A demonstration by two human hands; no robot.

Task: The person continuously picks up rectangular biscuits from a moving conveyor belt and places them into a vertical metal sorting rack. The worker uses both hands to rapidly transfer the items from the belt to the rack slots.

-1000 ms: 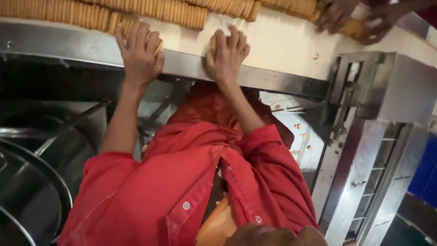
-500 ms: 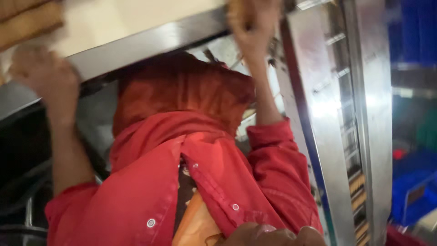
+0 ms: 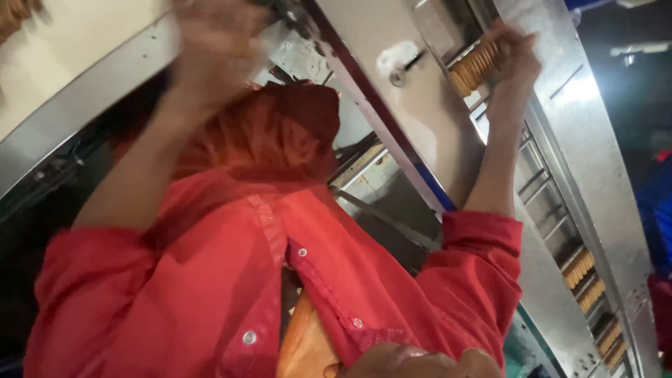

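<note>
Two hands are raised from red sleeves, well apart; the right hand [image 3: 514, 59] is at the far right, its fingers curled closed around a short stack of round tan biscuits [image 3: 477, 64], which it holds on edge in the steel feed chute [image 3: 560, 175] of a machine; the stack sits at the far end of that chute, touching the palm side of the fingers; more biscuits [image 3: 579, 269] lie stacked in the chute's slots nearer and lower on the right, apart from the hand. The left hand [image 3: 213, 45] is at the far left, over the metal rim [image 3: 77, 115] of the pale counter [image 3: 63, 49]; it is badly blurred, so I cannot tell how far its fingers are spread or whether it touches the rim or grips anything. Between the two arms a flat steel panel [image 3: 392, 105] slants across the scene; a red shirt [image 3: 231, 280] with snap buttons fills the near part of the view.
</note>
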